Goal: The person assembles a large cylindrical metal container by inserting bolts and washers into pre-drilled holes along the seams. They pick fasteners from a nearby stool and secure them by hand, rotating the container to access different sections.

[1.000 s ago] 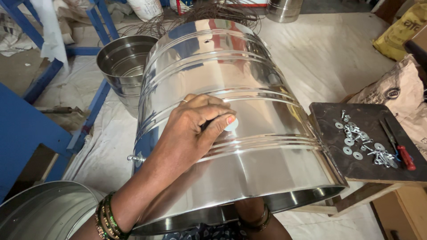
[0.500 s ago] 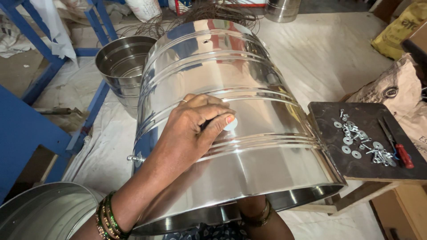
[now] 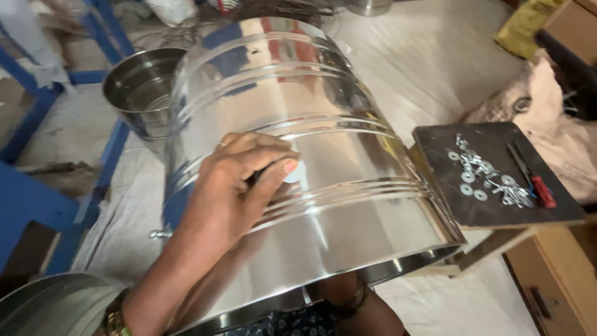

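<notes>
A large shiny steel drum (image 3: 323,124) lies on its side in front of me, its open end toward me. My left hand (image 3: 239,183) rests on top of its curved wall, fingers closed around a small dark piece with a white tip (image 3: 292,173) pressed against the metal. My right forearm (image 3: 348,302), with a dark band at the wrist, reaches into the drum's open end from below. The right hand itself is hidden inside the drum.
A smaller steel pot (image 3: 140,90) stands behind the drum at the left, by a blue metal frame (image 3: 31,199). At the right, a dark board (image 3: 491,180) carries several washers and screws (image 3: 482,177) and a red-handled screwdriver (image 3: 538,186). Another steel rim (image 3: 50,305) shows at bottom left.
My left hand stays on the same spot of the drum. My right wrist shows a little more under the drum's rim. The view has shifted slightly.
</notes>
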